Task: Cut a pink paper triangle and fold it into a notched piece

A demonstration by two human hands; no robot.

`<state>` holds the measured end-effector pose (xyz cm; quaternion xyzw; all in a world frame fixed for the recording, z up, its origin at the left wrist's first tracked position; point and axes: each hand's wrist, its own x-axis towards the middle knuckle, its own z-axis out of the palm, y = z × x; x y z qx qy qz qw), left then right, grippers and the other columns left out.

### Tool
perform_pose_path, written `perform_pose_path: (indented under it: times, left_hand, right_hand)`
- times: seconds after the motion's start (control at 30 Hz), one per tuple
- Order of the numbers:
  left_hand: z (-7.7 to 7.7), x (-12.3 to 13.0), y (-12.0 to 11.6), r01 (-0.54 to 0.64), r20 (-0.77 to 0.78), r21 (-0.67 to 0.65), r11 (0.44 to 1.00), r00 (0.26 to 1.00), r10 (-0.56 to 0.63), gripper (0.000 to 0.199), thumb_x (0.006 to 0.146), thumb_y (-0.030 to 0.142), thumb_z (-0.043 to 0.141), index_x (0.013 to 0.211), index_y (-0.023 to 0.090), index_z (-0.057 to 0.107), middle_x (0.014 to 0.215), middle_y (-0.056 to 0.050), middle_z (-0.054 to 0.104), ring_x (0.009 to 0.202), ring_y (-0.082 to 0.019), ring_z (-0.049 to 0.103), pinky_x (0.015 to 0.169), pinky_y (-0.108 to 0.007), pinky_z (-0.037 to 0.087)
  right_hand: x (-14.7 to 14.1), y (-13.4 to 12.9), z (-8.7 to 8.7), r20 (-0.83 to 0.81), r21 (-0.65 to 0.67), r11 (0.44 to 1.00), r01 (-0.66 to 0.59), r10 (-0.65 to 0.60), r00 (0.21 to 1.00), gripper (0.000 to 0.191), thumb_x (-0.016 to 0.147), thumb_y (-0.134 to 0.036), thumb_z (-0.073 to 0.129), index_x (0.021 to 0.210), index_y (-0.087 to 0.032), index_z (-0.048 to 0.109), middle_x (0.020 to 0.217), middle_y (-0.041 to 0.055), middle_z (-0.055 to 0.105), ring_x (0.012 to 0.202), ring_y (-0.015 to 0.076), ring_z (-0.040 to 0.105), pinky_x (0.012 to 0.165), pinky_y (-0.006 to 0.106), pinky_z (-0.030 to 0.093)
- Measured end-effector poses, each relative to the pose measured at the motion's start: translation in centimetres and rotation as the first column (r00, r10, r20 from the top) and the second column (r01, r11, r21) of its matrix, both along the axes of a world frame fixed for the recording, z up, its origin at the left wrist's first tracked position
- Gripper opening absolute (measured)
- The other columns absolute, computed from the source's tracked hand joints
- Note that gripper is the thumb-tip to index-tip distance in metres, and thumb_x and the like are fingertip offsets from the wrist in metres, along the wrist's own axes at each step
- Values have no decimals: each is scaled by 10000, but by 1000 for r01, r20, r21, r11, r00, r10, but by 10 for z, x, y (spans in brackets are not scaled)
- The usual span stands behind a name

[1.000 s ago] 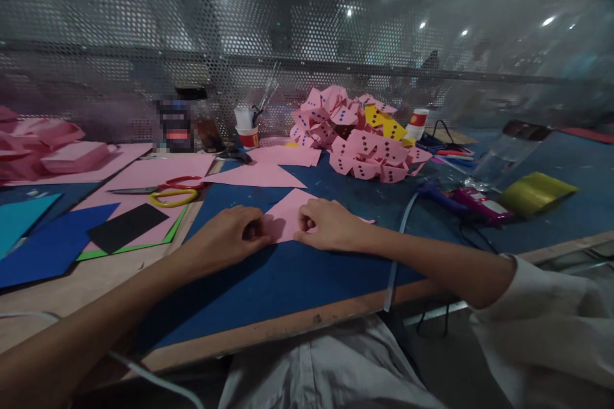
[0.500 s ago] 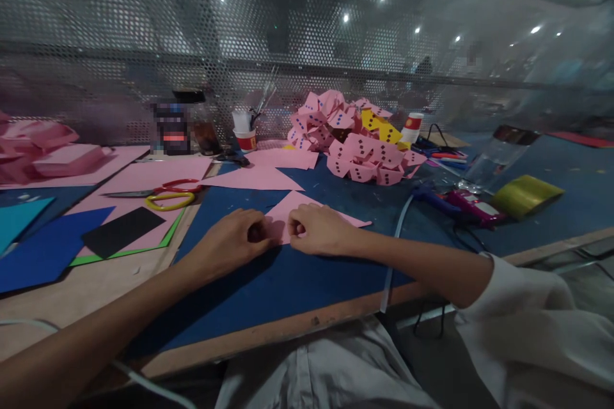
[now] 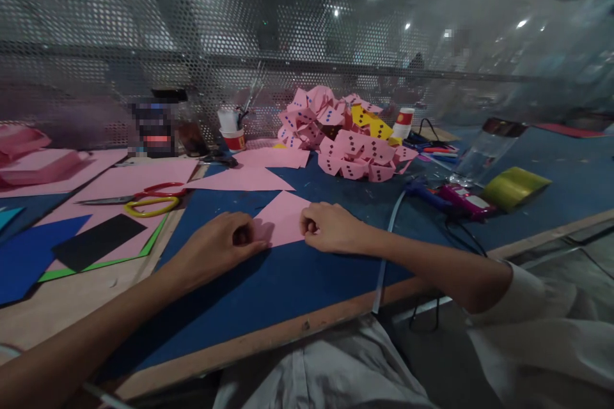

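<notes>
Sliding right hand (image 3: 333, 228) rightward along near edge of pink paper (image 3: 284, 220), farther from left hand (image 3: 215, 244) | curling all fingers narrowly, cannot tell if pinching | likely pressing edge flat

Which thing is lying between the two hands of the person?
In the head view, a pink sheet lies between the left hand and the right hand, one corner pointing away from the person.
</notes>
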<state>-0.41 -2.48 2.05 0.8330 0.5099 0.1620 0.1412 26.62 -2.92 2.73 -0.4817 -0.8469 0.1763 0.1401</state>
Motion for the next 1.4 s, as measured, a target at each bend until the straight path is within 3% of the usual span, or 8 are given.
perform_pose_path:
  times: [0.33, 0.8, 1.4]
  left_hand:
    - [-2, -3, 3, 12, -12, -23, 1000, 1000, -12, 505, 837, 713, 647, 746, 216, 633, 756, -48, 677, 697, -226, 603, 611, -321, 417]
    - [-6, -7, 7, 25, -21, -22, 999, 999, -26, 520, 835, 728, 651, 769, 212, 655, 756, -54, 682, 707, -234, 612, 628, -329, 439]
    - [-8, -9, 8, 20, 7, -30, 999, 1000, -20, 521, 825, 738, 671, 746, 223, 654, 710, -28, 675, 651, -205, 593, 585, -303, 421]
  right_hand:
    - [28, -2, 2, 22, -8, 999, 34, -34, 999, 171, 788, -122, 612, 891, -218, 709, 968, 34, 738, 904, 187, 640, 772, 283, 422]
    - [61, -5, 11, 56, -61, 993, 103, -100, 993, 189, 825, -110, 592, 920, -213, 719, 1015, 38, 729, 849, 164, 631, 727, 266, 411]
    - [68, -9, 15, 1, -86, 992, 94, -95, 995, 188, 813, -106, 595, 931, -195, 710, 995, 37, 722, 844, 156, 625, 722, 253, 420]
